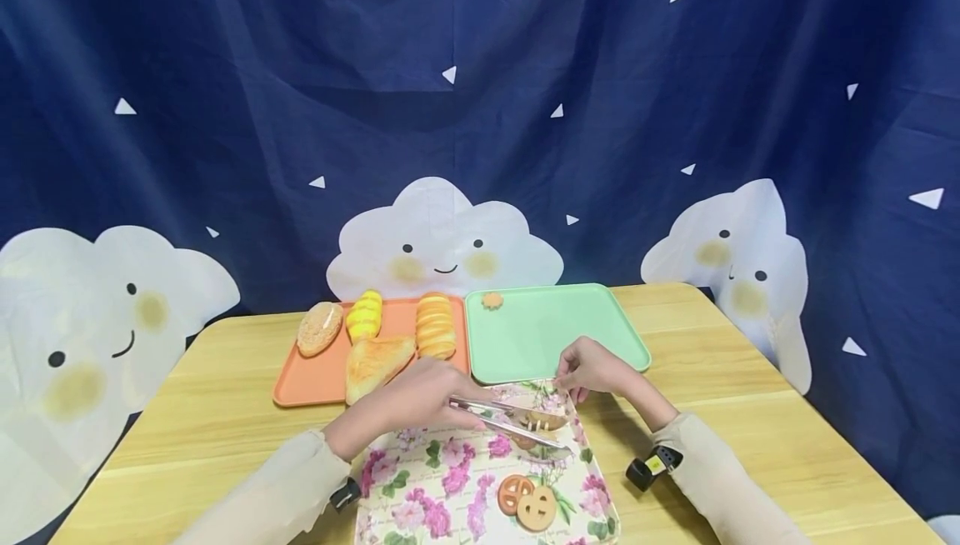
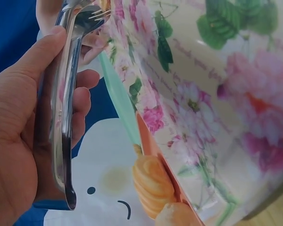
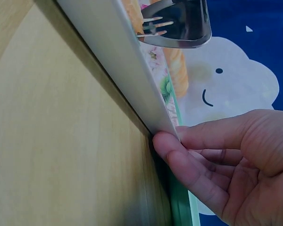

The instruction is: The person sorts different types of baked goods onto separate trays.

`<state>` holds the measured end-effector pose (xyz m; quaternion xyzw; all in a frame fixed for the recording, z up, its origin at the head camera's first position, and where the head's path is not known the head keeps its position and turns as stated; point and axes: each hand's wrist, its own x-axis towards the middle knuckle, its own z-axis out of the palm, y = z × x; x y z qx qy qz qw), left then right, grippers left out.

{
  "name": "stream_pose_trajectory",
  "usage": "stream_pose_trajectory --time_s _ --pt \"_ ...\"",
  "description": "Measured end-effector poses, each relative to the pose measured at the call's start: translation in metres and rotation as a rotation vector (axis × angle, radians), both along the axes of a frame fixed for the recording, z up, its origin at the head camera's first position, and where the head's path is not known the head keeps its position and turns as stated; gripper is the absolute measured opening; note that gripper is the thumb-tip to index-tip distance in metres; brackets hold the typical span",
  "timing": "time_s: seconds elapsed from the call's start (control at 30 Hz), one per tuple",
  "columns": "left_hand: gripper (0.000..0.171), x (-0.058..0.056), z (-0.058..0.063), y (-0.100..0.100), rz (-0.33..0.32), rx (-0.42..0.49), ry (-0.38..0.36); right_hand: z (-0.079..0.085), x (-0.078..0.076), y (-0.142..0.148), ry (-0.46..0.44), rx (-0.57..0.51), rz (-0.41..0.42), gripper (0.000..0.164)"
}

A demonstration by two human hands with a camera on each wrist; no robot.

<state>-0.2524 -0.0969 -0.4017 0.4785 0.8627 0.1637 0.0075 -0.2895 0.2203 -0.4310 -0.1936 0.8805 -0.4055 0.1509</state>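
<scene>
Metal tongs (image 1: 506, 417) lie in my left hand (image 1: 420, 397), the thumb along one arm and the fingers curled round the other in the left wrist view. Their slotted tips point right, over the far part of a floral tray (image 1: 442, 499). A brown cookie (image 1: 523, 442) shows partly between the tips; whether they grip it I cannot tell. My right hand (image 1: 596, 367) pinches the floral tray's far right edge between thumb and fingers, plain in the right wrist view. Nearer me on that tray, a brown pretzel-shaped cookie (image 1: 513, 492) touches a paler button-like cookie (image 1: 537, 510).
Behind stands a green tray (image 1: 555, 332) with a small orange flower-shaped cookie (image 1: 492, 301). Left of it, an orange tray (image 1: 307, 387) bears a sesame bun (image 1: 320, 328), a yellow croissant (image 1: 364, 316), a striped loaf (image 1: 436, 327) and a triangular pastry (image 1: 375, 366). A curtain (image 1: 510, 28) hangs behind.
</scene>
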Motion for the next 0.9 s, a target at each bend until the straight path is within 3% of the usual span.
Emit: stream_pose_trajectory --time_s 0.3,0.5,0.9 --pt "0.040 0.001 -0.002 -0.008 0.068 0.005 0.007 0.000 0.001 0.000 0.000 -0.003 0.006 0.013" --pt "0.039 0.002 0.007 -0.012 0.059 0.038 0.031 0.001 0.001 0.000 -0.002 0.001 0.001 0.013" --pt "0.035 -0.005 0.026 -0.025 0.107 0.089 0.040 0.000 0.001 -0.001 -0.001 0.014 -0.005 0.013"
